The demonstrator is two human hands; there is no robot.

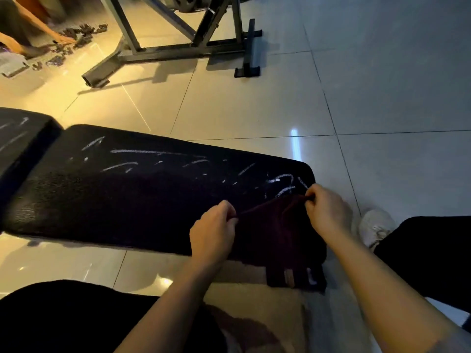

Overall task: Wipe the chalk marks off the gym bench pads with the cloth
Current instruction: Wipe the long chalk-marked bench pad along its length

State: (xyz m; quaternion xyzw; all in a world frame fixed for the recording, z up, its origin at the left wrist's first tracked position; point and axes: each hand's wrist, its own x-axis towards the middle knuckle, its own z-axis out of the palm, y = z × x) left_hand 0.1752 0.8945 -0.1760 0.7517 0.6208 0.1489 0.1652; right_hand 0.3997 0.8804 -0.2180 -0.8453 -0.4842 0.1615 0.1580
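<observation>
Cloth (270,225) stretches between 2 hands — left hand (212,231), right hand (327,212) — each pinching an edge.

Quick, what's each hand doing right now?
Left hand: pinches the dark cloth at its edge.
Right hand: pinches the cloth's other edge.

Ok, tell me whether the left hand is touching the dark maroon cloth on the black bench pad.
Touching. The head view shows the left hand pinching the dark maroon cloth's edge; the right hand pinches the opposite edge.
</observation>
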